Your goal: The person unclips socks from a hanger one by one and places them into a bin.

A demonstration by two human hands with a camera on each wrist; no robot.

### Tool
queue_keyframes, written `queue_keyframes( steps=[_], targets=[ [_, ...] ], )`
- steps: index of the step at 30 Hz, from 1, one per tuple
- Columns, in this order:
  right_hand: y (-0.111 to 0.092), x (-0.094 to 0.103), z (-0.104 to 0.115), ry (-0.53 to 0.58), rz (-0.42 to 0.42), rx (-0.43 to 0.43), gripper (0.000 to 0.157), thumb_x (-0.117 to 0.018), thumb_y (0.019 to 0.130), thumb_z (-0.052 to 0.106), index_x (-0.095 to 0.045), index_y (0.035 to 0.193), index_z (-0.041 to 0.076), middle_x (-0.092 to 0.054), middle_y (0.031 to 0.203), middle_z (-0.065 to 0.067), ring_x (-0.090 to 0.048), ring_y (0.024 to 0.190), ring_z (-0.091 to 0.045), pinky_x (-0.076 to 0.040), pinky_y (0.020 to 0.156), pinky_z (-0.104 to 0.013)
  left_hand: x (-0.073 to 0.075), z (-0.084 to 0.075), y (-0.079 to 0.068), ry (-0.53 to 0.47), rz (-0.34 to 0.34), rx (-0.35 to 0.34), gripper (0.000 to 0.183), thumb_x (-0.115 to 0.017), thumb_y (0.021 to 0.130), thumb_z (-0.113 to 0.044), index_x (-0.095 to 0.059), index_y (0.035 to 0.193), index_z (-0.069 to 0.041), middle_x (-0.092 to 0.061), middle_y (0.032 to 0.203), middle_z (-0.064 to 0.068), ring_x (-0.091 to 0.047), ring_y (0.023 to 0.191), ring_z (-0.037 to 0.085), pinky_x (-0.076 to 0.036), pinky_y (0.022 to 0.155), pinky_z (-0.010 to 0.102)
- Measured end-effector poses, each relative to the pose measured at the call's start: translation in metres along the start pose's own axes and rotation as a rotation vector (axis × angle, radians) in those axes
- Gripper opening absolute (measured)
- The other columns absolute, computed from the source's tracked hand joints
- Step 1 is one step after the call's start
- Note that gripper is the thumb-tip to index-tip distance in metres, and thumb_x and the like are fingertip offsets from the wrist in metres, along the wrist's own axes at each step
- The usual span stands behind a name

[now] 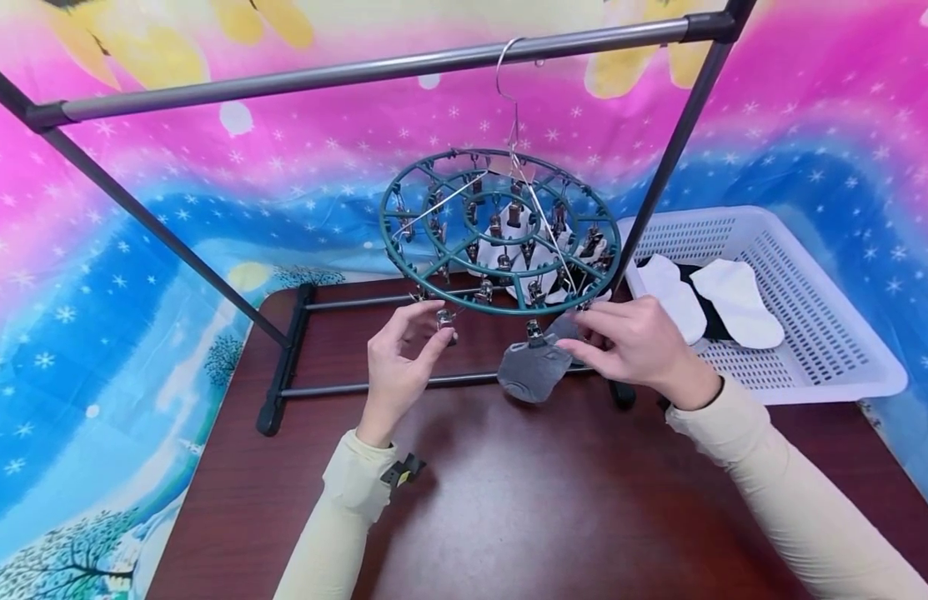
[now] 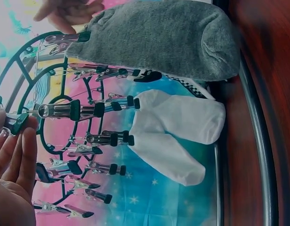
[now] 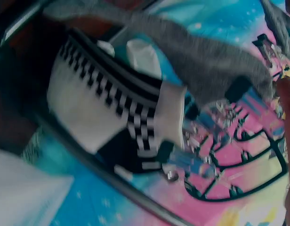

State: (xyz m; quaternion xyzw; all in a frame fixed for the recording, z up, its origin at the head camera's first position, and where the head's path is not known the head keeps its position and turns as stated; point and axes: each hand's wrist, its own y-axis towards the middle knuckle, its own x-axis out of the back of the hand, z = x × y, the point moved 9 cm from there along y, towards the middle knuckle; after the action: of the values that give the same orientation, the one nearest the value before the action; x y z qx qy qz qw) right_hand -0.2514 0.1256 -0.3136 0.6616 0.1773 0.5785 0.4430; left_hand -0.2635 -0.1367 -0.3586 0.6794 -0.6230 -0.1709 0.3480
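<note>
A round green drying hanger with many metal clips hangs from a rail. My left hand pinches one clip at its near rim, between thumb and fingers. My right hand is at the rim's right side beside a clipped grey sock, thumb and forefinger apart. In the left wrist view, the right hand's fingers spread above that sock's clip. Behind it is a second grey sock. White socks hang farther in, and a black-and-white checkered sock hangs at the right.
The hanger's hook sits over the metal rail of a dark-framed rack standing on the brown table. At the right, a white perforated basket holds white socks and something black. A patterned cloth hangs behind.
</note>
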Motion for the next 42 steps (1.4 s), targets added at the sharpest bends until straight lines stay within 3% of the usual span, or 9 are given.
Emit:
queue_keyframes(
  steps=[4,9,12,15,20,23,28,37,42],
  targets=[
    [-0.007,-0.026,-0.013,0.072,0.177,-0.173,0.053,-0.063,0.098,0.056,-0.077,0.111,0.006,-0.073,0.076,0.001,-0.06,0.055,-0.002,-0.052,0.053,-0.024,0.001,-0.001,-0.001,0.004,0.003,-0.01,0.04,-0.082,0.087,-0.001,-0.071,0.124,-0.008,-0.076,0.094,0.01,-0.072,0.083,0.012,-0.059,0.077,0.022],
    [-0.02,-0.057,-0.029,0.16,0.379,-0.434,0.047,-0.082,0.089,0.037,-0.07,0.123,0.007,-0.077,0.089,0.002,-0.053,0.06,0.0,-0.046,0.059,-0.026,-0.002,-0.001,-0.001,0.015,0.014,-0.023,0.041,-0.084,0.085,-0.001,-0.071,0.124,-0.008,-0.075,0.097,0.009,-0.072,0.086,0.02,-0.058,0.082,0.022],
    [-0.03,-0.073,-0.04,0.237,0.452,-0.59,0.039,-0.084,0.088,0.031,-0.071,0.117,0.008,-0.077,0.094,0.001,-0.045,0.06,-0.002,-0.04,0.062,-0.028,-0.004,-0.001,-0.001,0.026,0.02,-0.029,0.041,-0.084,0.084,-0.001,-0.072,0.123,-0.008,-0.075,0.096,0.009,-0.072,0.087,0.021,-0.057,0.082,0.021],
    [-0.037,-0.084,-0.048,0.309,0.497,-0.683,0.035,-0.083,0.089,0.032,-0.072,0.116,0.013,-0.073,0.088,0.005,-0.042,0.06,-0.007,-0.038,0.064,-0.029,-0.008,-0.001,-0.002,0.028,0.035,-0.034,0.04,-0.083,0.085,-0.001,-0.072,0.123,-0.008,-0.075,0.096,0.009,-0.071,0.088,0.019,-0.056,0.082,0.022],
    [-0.045,-0.093,-0.053,0.397,0.529,-0.713,0.015,-0.082,0.09,0.029,-0.071,0.093,0.02,-0.055,0.07,0.01,-0.047,0.065,-0.009,-0.04,0.065,-0.028,-0.015,-0.002,-0.004,0.022,0.075,-0.043,0.04,-0.084,0.085,-0.004,-0.072,0.123,-0.008,-0.075,0.098,0.008,-0.071,0.09,0.018,-0.056,0.085,0.023],
    [-0.052,-0.099,-0.054,0.44,0.554,-0.729,0.019,-0.08,0.092,0.029,-0.067,0.081,0.019,-0.045,0.064,0.008,-0.044,0.06,-0.01,-0.039,0.062,-0.027,-0.017,-0.002,-0.005,0.023,0.093,-0.046,0.04,-0.084,0.085,-0.004,-0.072,0.123,-0.007,-0.075,0.099,0.007,-0.071,0.091,0.018,-0.056,0.085,0.025],
    [-0.06,-0.111,-0.053,0.48,0.574,-0.725,0.008,-0.078,0.094,0.024,-0.076,0.094,0.017,-0.063,0.073,0.009,-0.054,0.066,-0.008,-0.046,0.066,-0.026,-0.021,-0.003,-0.006,0.042,0.117,-0.064,0.04,-0.084,0.086,-0.005,-0.072,0.123,-0.007,-0.074,0.101,0.006,-0.071,0.093,0.017,-0.058,0.084,0.033],
    [-0.059,-0.114,-0.051,0.444,0.548,-0.702,0.015,-0.076,0.095,0.019,-0.078,0.11,0.015,-0.076,0.091,0.009,-0.063,0.077,-0.007,-0.052,0.073,-0.027,-0.028,-0.005,-0.009,0.044,0.145,-0.094,0.04,-0.082,0.088,-0.005,-0.069,0.126,-0.007,-0.071,0.105,0.006,-0.072,0.094,0.017,-0.059,0.086,0.032],
    [-0.056,-0.112,-0.049,0.43,0.544,-0.687,0.015,-0.076,0.095,0.02,-0.078,0.109,0.015,-0.076,0.091,0.008,-0.062,0.076,-0.007,-0.052,0.072,-0.028,-0.031,-0.017,-0.012,0.07,0.12,-0.196,0.037,-0.083,0.085,0.0,-0.069,0.119,-0.005,-0.07,0.104,0.01,-0.072,0.089,0.021,-0.06,0.079,0.032]
  ],
)
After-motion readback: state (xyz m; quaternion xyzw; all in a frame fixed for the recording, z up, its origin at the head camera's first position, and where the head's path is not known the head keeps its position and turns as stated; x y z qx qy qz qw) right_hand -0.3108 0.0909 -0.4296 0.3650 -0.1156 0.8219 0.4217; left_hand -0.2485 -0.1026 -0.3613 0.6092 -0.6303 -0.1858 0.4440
